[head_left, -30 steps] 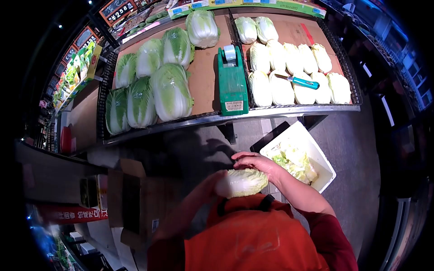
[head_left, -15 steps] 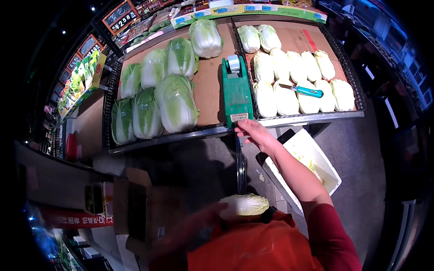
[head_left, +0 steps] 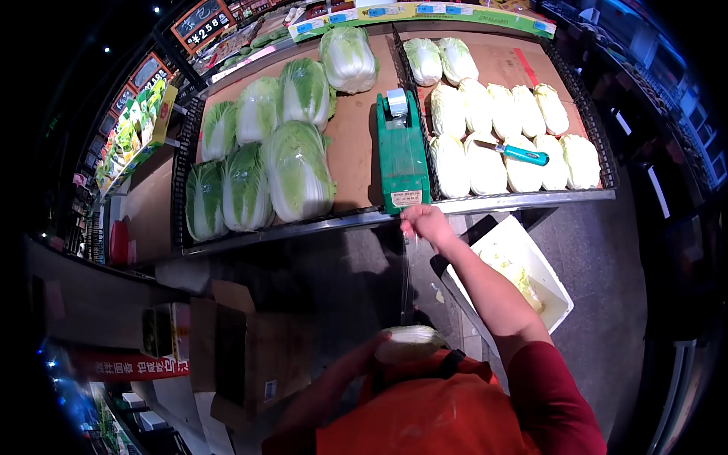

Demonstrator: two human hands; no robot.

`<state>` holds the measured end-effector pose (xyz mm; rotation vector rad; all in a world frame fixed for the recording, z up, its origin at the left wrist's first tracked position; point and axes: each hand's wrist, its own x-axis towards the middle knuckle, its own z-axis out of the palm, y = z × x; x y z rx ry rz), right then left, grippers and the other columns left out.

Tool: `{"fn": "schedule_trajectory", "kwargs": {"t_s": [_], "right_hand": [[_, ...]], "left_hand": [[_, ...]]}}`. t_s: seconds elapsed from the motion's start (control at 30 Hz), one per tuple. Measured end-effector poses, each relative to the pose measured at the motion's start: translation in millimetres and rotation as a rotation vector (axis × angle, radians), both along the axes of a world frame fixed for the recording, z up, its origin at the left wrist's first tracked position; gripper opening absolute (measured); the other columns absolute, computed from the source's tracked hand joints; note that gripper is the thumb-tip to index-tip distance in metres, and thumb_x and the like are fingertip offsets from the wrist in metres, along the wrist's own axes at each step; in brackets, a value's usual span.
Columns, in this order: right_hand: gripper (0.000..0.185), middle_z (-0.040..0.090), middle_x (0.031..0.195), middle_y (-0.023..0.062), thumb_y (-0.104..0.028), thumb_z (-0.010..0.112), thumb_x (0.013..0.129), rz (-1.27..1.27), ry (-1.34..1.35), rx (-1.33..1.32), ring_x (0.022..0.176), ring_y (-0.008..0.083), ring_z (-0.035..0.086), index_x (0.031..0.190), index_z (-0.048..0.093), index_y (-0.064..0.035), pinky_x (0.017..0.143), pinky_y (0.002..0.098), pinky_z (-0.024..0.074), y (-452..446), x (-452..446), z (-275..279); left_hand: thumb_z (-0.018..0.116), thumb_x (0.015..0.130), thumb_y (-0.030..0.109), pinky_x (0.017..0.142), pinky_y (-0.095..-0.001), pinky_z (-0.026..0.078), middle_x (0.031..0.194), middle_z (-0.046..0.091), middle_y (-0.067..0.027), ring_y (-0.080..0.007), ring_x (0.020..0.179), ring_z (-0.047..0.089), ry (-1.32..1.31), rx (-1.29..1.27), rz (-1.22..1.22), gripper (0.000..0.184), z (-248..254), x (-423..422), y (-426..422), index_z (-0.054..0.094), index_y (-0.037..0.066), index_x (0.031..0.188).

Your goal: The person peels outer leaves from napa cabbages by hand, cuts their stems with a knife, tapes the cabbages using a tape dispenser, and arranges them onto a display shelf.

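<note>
- Across from you runs a wide, metal-edged desk (head_left: 356, 221), with large green-leaved cabbages (head_left: 301, 173) on its left side and small, pale oblong cabbages (head_left: 453, 165) on its right, probably sorted by kind and rowed to save room.
- A white, open-topped box (head_left: 558, 302) sits low before the desk's right half, holding loose pale leaves (head_left: 509, 274); its spot near your right arm seems meant for easy dropping.
- The green tape dispenser (head_left: 403, 155) stands between the two groups, its end at the desk's front edge, likely so you can reach it.
- Your pale, oval cabbage (head_left: 410, 343) is against your apron, probably steadied there. Your left grip (head_left: 368, 351) is closed on its end.
- Your right grip (head_left: 425, 226) is at the dispenser's front, fingers curled together; you cannot tell whether they pinch the strip.
- A teal-handled knife (head_left: 525, 156) lies across the small cabbages, presumably kept handy.
- A narrow, glossy strip (head_left: 405, 284) runs from near that grip towards your cabbage.
</note>
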<state>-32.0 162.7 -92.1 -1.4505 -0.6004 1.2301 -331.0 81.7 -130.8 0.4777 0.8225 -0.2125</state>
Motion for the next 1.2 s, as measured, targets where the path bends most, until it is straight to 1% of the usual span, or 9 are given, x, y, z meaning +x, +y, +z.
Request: {"fn": "schedule_trajectory", "kwargs": {"t_s": [0.17, 0.3, 0.37, 0.47, 0.57, 0.6, 0.83, 1.1, 1.2], "right_hand": [[0.019, 0.061, 0.065, 0.0040, -0.019, 0.056, 0.090, -0.091, 0.059, -0.093, 0.050, 0.0098, 0.054, 0.082, 0.062, -0.0033, 0.042, 0.0241, 0.0369, -28.8, -2.4, -38.5], [0.020, 0.063, 0.071, 0.0005, -0.025, 0.053, 0.091, -0.039, -0.065, 0.015, 0.064, 0.0071, 0.057, 0.090, 0.063, -0.0074, 0.059, 0.0219, 0.0404, -36.9, 6.1, 29.8], [0.019, 0.063, 0.072, 0.0038, -0.019, 0.054, 0.092, -0.015, -0.077, 0.181, 0.066, 0.0075, 0.059, 0.090, 0.062, -0.0017, 0.061, 0.0198, 0.0442, -53.4, -1.7, 77.1], [0.021, 0.064, 0.074, 0.0039, -0.019, 0.052, 0.093, 0.056, -0.315, 0.355, 0.068, 0.0098, 0.060, 0.092, 0.062, -0.0005, 0.067, 0.0235, 0.0480, -95.9, -22.5, 108.0], [0.014, 0.065, 0.077, 0.0058, -0.015, 0.058, 0.089, 0.109, -0.463, 0.433, 0.072, 0.0146, 0.062, 0.090, 0.065, -0.0035, 0.067, 0.0260, 0.0490, -156.2, -54.1, 108.2], [0.011, 0.065, 0.079, 0.0072, -0.014, 0.061, 0.086, 0.152, -0.581, 0.477, 0.073, 0.0178, 0.062, 0.090, 0.066, -0.0047, 0.068, 0.0278, 0.0491, -174.3, -61.2, 109.2], [0.009, 0.067, 0.086, 0.0069, -0.013, 0.065, 0.081, 0.272, -0.827, 0.375, 0.094, 0.0259, 0.061, 0.088, 0.068, -0.0075, 0.079, 0.0361, 0.0468, -249.7, -78.3, 55.5], [0.019, 0.064, 0.100, 0.0108, -0.012, 0.067, 0.079, 0.192, -1.085, 0.308, 0.101, 0.0287, 0.056, 0.096, 0.066, -0.0054, 0.087, 0.0374, 0.0437, -231.1, -39.8, 13.7], [0.038, 0.060, 0.112, 0.0109, -0.014, 0.062, 0.082, 0.125, -0.683, 0.267, 0.105, 0.0239, 0.056, 0.119, 0.055, -0.0072, 0.092, 0.0347, 0.0428, -224.9, -26.8, 23.8]], "left_hand": [[0.054, 0.085, 0.048, 0.091, -0.0322, 0.046, 0.113, 0.059, -0.0096, -0.0183, 0.102, 0.057, 0.053, 0.019, 0.082, 0.058, 6.2, 0.9, -19.4, 0.048, 0.005, 0.124], [0.054, 0.085, 0.048, 0.084, -0.0312, 0.050, 0.110, 0.060, -0.0091, -0.0174, 0.097, 0.059, -0.033, -0.026, 0.267, 0.056, 40.8, 21.8, -22.6, 0.049, 0.006, 0.123], [0.053, 0.086, 0.047, 0.081, -0.0307, 0.051, 0.108, 0.061, -0.0089, -0.0170, 0.095, 0.060, -0.107, -0.010, 0.348, 0.055, 48.4, 44.7, -1.3, 0.050, 0.006, 0.122], [0.047, 0.087, 0.050, 0.056, -0.0247, 0.053, 0.098, 0.065, -0.0024, -0.0118, 0.078, 0.063, 0.192, 0.270, 0.039, 0.049, 13.5, 57.3, 41.5, 0.056, 0.010, 0.114], [0.044, 0.086, 0.053, 0.072, -0.0273, 0.049, 0.107, 0.062, 0.0011, -0.0122, 0.096, 0.059, 0.099, 0.283, 0.043, 0.052, 9.9, 70.6, 50.9, 0.053, 0.014, 0.120], [0.044, 0.087, 0.052, 0.061, -0.0253, 0.052, 0.097, 0.065, 0.0005, -0.0123, 0.080, 0.063, 0.059, 0.265, 0.096, 0.047, 14.8, 75.2, 51.8, 0.057, 0.014, 0.112], [0.045, 0.086, 0.053, 0.062, -0.0253, 0.046, 0.097, 0.064, 0.0023, -0.0126, 0.078, 0.058, -0.025, 0.269, 0.216, 0.047, 64.0, 101.9, 53.0, 0.057, 0.016, 0.112], [0.045, 0.085, 0.052, 0.062, -0.0301, 0.046, 0.099, 0.063, -0.0046, -0.0183, 0.081, 0.059, -0.221, 0.224, 0.014, 0.053, 96.9, 107.4, 15.1, 0.053, 0.010, 0.115], [0.049, 0.081, 0.045, 0.072, -0.0319, 0.047, 0.108, 0.059, -0.0078, -0.0207, 0.090, 0.058, -0.328, 0.290, -0.018, 0.055, 115.4, 107.1, 1.9, 0.049, 0.005, 0.118]]}}
